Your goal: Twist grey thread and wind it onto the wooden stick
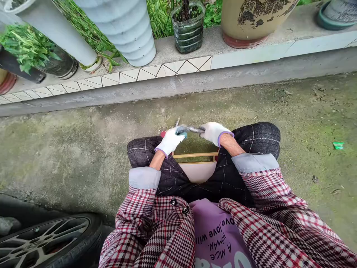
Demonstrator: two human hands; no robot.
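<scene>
I sit with my knees apart, both hands in white gloves with purple cuffs held out between them. My left hand (170,140) is closed round a small teal and grey object (182,130). My right hand (214,132) is closed on the end of a grey metal bar-like tool (195,129) that runs across to the left hand. What the tool is I cannot make out. Below my hands, between my legs, shows a wooden-framed seat or stool (196,155) with a pale surface.
A tiled ledge (167,70) ahead carries several plant pots, among them a dark plastic pot (187,28) and a large tan pot (251,20). Mossy concrete ground (83,149) lies around me. A car wheel (44,242) is at lower left, a green scrap (338,145) at right.
</scene>
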